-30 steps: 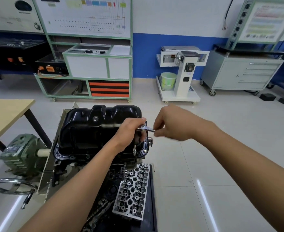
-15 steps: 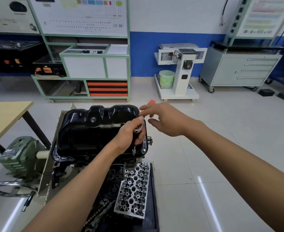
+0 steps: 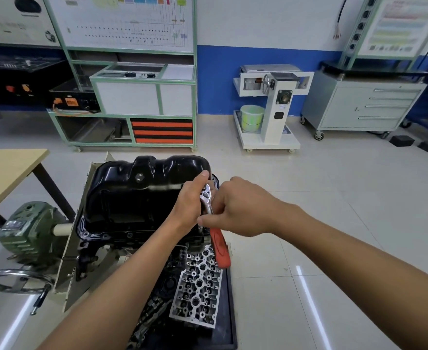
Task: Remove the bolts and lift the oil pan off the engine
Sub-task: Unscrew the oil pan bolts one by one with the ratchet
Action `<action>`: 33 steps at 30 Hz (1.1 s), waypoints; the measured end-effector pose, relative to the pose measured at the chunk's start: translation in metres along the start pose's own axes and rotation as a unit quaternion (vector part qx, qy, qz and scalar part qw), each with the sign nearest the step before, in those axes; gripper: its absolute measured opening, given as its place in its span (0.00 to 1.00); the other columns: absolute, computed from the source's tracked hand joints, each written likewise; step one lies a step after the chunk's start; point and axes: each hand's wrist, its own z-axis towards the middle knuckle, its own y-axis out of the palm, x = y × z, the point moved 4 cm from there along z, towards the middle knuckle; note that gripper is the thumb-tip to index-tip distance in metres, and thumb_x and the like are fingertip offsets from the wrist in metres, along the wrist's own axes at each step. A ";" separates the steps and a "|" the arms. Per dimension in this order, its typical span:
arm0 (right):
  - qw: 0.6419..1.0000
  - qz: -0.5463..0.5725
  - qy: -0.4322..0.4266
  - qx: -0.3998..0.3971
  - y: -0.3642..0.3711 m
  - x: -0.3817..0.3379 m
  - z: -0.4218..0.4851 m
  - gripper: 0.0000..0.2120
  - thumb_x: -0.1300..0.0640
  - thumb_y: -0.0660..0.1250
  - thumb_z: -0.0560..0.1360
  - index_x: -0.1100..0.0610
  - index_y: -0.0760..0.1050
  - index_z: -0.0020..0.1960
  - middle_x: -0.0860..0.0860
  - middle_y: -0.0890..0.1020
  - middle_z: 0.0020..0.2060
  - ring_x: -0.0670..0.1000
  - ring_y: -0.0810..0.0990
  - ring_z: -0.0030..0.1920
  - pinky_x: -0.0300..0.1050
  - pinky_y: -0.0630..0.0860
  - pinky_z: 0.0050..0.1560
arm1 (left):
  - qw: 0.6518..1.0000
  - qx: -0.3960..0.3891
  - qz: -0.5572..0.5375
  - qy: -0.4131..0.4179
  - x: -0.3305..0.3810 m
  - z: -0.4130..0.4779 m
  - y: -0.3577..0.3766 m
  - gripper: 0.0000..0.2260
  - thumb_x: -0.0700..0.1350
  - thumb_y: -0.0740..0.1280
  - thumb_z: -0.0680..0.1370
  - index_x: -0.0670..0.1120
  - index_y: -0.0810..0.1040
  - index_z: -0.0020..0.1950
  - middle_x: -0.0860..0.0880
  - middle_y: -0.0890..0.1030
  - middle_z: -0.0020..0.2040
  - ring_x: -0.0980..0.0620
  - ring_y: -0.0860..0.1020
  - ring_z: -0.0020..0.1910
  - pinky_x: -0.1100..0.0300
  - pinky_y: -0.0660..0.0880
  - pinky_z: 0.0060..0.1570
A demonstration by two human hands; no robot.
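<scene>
**A:** Oil pan, where?

**B:** Centre frame, a little left. The black oil pan (image 3: 137,195) is seated on top of the engine (image 3: 132,238).

**A:** Left hand?

**B:** The left hand (image 3: 190,203) is at the pan's right edge, fingers curled round the head of a ratchet (image 3: 219,245), thumb pointing up.

**A:** Right hand?

**B:** The right hand (image 3: 243,208) is just beside it, touching, fingers closed on the ratchet's shaft. The orange grip sticks out below both hands. The socket end is hidden.

**A:** Below that?

**B:** A cylinder head (image 3: 197,286) lies on a black tray (image 3: 227,324), lower centre. Handwheel (image 3: 16,280) at lower left, wooden table (image 3: 8,173) at the left edge.
</scene>
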 end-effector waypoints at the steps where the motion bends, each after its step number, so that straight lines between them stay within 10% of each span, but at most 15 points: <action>1: 1.000 0.016 0.003 -0.008 -0.002 0.001 0.002 0.25 0.45 0.71 0.75 0.55 0.74 0.24 0.49 0.71 0.19 0.47 0.68 0.22 0.40 0.63 0.27 | 1.000 -0.004 0.006 0.000 0.001 0.000 -0.001 0.24 0.58 0.57 0.79 0.50 0.71 0.24 0.49 0.70 0.24 0.54 0.67 0.26 0.62 0.67 0.30; 8: 0.986 -0.166 0.018 -0.011 -0.041 0.026 0.017 0.02 0.51 0.73 0.73 0.48 0.85 0.45 0.49 0.83 0.38 0.52 0.80 0.41 0.48 0.78 0.42 | 0.971 -0.204 0.122 0.009 0.013 -0.004 0.001 0.26 0.61 0.62 0.77 0.42 0.77 0.32 0.43 0.76 0.29 0.46 0.73 0.32 0.58 0.72 0.42; 15: 0.980 -0.164 -0.104 0.054 -0.029 0.020 0.044 0.14 0.62 0.67 0.76 0.50 0.84 0.58 0.45 0.80 0.65 0.52 0.79 0.62 0.45 0.74 0.48 | 0.966 -0.237 0.107 -0.002 0.009 0.002 0.010 0.30 0.60 0.62 0.76 0.35 0.70 0.28 0.42 0.70 0.25 0.48 0.69 0.26 0.64 0.72 0.38; 22: 0.984 -0.154 -0.012 0.088 -0.028 0.038 0.022 0.08 0.51 0.64 0.79 0.48 0.81 0.49 0.47 0.82 0.41 0.54 0.76 0.48 0.49 0.73 0.41 | 0.995 -0.080 0.057 -0.015 0.006 0.006 -0.002 0.33 0.67 0.55 0.79 0.42 0.68 0.25 0.44 0.67 0.23 0.47 0.67 0.25 0.61 0.71 0.33; 29: 0.998 -0.055 0.038 0.013 -0.015 0.007 -0.001 0.24 0.43 0.67 0.77 0.55 0.76 0.27 0.47 0.73 0.21 0.46 0.73 0.28 0.45 0.69 0.29 | 1.000 0.016 0.017 -0.018 0.005 0.004 0.008 0.29 0.57 0.61 0.79 0.35 0.68 0.29 0.41 0.65 0.29 0.46 0.61 0.29 0.54 0.61 0.34; 33: 0.999 0.024 0.032 0.002 -0.007 -0.001 0.002 0.22 0.49 0.68 0.78 0.63 0.80 0.31 0.56 0.78 0.25 0.47 0.70 0.22 0.46 0.73 0.30 | 0.999 0.032 -0.008 -0.013 0.002 0.004 0.002 0.26 0.50 0.59 0.85 0.44 0.70 0.27 0.47 0.68 0.26 0.52 0.66 0.29 0.58 0.65 0.33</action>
